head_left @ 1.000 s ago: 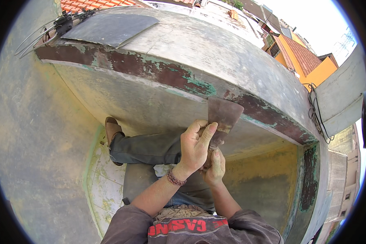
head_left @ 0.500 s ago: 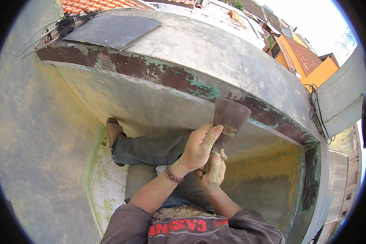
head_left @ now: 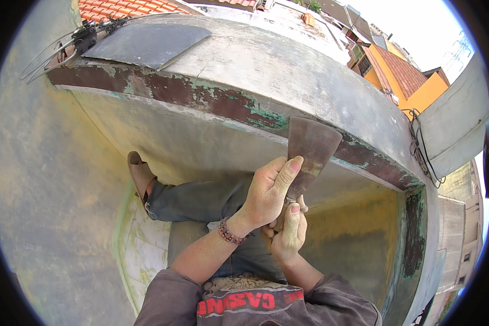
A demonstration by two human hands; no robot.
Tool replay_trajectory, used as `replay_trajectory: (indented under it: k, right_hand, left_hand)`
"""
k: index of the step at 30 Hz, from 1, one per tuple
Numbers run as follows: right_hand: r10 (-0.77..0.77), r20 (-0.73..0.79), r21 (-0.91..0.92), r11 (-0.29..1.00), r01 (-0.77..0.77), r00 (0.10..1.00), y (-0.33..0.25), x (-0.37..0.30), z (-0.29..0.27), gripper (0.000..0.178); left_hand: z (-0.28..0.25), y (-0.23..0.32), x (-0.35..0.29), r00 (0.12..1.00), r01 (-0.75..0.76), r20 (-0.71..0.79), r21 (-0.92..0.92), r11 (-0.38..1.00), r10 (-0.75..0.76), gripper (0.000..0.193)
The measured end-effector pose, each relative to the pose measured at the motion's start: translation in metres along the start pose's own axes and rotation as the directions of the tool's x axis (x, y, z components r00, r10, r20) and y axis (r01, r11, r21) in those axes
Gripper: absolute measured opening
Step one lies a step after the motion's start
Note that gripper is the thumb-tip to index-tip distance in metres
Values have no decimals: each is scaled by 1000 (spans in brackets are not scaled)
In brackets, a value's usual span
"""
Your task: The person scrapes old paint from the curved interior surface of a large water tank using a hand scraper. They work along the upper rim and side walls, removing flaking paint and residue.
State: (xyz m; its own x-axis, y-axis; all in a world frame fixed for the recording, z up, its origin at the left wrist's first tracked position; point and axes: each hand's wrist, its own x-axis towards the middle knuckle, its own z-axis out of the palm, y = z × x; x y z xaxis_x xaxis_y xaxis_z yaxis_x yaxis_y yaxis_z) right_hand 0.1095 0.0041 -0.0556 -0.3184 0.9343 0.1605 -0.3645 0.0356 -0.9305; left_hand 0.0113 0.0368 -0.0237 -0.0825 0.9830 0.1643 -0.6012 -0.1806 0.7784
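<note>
Both hands grip one wide putty knife [head_left: 313, 149], its flared metal blade tilted up and to the right. My left hand [head_left: 269, 190] is closed around the lower blade, thumb lying along its face. Just below, my right hand [head_left: 289, 232] is closed round the handle, which the fingers mostly hide. Behind the blade runs a wall edge band [head_left: 212, 103] with flaking dark brown paint and green patches. From this view I cannot tell whether the blade touches it.
A dark flat sheet [head_left: 149, 42] lies on the ledge at upper left, beside bundled cables [head_left: 84, 38]. More cable [head_left: 418, 144] hangs at the right corner. A side wall [head_left: 49, 190] rises on my left. My sandalled foot [head_left: 141, 174] rests near the wall's base. Rooftops lie beyond.
The putty knife and both hands have shifted slightly up, the blade also a little to the right. My foot appears slightly farther left and higher. The grip is unchanged.
</note>
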Motion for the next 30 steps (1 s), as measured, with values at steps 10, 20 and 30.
replay_trajectory:
  k: [10,20,30]
  right_hand:
    - [28,-54,-20,999,-29,998,5,-13,-2,37]
    - [116,-82,-9,993,-118,990,-1,-17,5,36]
    - [106,-145,-31,993,-112,984,-4,-15,14,38]
  left_hand:
    - [-2,0,-4,1000,-23,-5,70,997,24,37]
    - [-4,-2,-5,1000,-15,3,87,996,14,37]
    - [-7,-11,-10,997,68,43,19,998,-69,38]
